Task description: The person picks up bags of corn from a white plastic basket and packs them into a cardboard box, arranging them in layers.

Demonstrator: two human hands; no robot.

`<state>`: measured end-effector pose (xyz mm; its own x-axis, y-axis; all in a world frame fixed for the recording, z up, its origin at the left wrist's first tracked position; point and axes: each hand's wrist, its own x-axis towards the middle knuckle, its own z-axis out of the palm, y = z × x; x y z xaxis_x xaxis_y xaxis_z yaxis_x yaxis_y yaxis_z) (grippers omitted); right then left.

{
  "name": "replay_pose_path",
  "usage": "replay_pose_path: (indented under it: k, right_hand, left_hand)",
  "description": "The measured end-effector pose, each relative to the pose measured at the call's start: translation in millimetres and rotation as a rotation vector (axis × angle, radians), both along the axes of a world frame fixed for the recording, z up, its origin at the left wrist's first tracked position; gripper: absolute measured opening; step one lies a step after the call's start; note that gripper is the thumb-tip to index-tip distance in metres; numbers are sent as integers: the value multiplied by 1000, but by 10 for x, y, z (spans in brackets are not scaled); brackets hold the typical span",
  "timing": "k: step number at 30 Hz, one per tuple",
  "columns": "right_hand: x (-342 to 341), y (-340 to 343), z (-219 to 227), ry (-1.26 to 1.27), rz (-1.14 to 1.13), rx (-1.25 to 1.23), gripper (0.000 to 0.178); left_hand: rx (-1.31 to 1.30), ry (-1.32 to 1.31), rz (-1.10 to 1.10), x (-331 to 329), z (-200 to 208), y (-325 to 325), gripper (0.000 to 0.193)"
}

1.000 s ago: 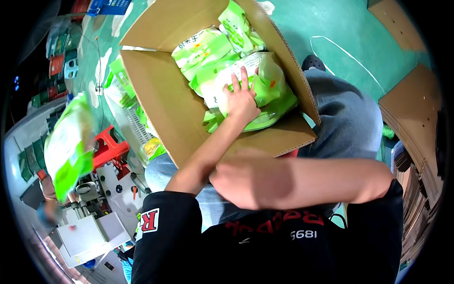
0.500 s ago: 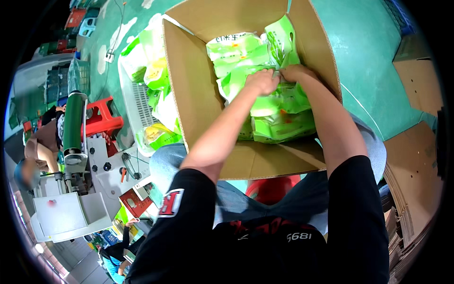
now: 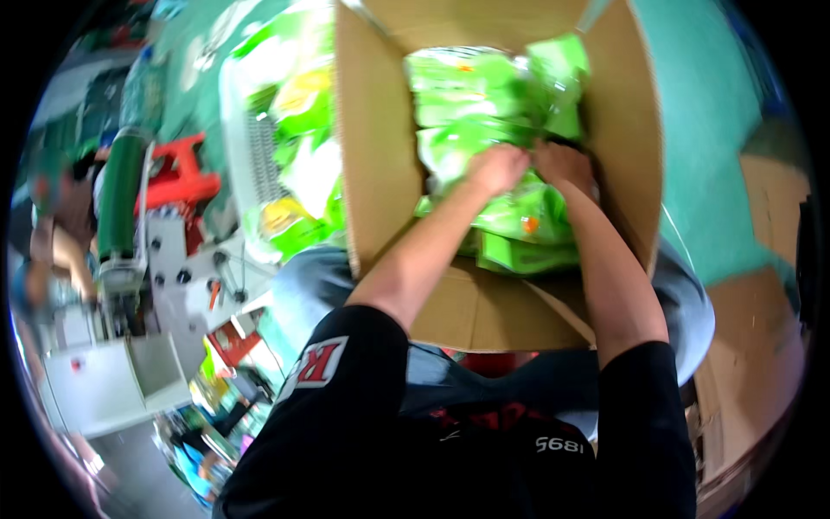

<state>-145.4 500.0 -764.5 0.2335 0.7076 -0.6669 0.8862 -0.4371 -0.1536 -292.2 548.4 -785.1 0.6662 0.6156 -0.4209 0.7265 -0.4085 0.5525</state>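
Note:
An open cardboard box (image 3: 372, 156) stands between my knees, with several green-and-white plastic bags (image 3: 471, 91) packed inside. My left hand (image 3: 500, 169) is closed on the upper edge of a green bag (image 3: 450, 149) in the middle of the box. Close beside it, my right hand (image 3: 564, 168) is closed on the same stretch of green plastic, near the right wall. Its fingertips are partly hidden. Beyond my right hand another green bag (image 3: 558, 73) leans in the far right corner. Motion blurs the bags' details.
Left of the box, a white plastic basket (image 3: 232, 164) holds more green and yellow bags. A red stool (image 3: 177, 171) and a machine with a green roller (image 3: 124, 208) stand further left, near other people. Cardboard sheets (image 3: 748, 355) lie at the right.
The view has shifted, so the box sits further right in it. My hands stay together on the bags, and my right hand has sunk slightly deeper beside the right wall.

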Motion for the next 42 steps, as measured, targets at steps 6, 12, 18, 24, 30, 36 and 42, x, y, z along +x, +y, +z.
replay_pose_path:
  k: [6, 12, 18, 24, 30, 36, 42]
  right_hand:
    - [230, -69, -247, -76, -201, -17, 64]
    - [-37, -187, 5, -155, -93, 89, 61]
    - [69, -203, -475, -276, -144, 329, 48]
    - [117, -287, -363, -202, -160, 574, 42]
    - [317, 453, 1241, 614, -316, 870, 52]
    - [-558, -215, 3146, 671, 319, 1099, 105]
    - [-494, -1378, 2487, 1681, -341, 100, 79]
  left_hand:
    - [122, 98, -327, 184, 888, 373, 28]
    - [165, -539, 685, -1822, 2010, 2073, 48]
    - [-893, -438, 1055, -2793, 843, 2590, 64]
    - [-68, -615, 966, -2266, 1288, 2108, 23]
    - [145, -626, 341, -2073, 3248, 921, 20]
    - [-296, -447, -206, -1974, 4531, 106, 21]
    - [-465, -156, -629, -950, 3876, -276, 24]
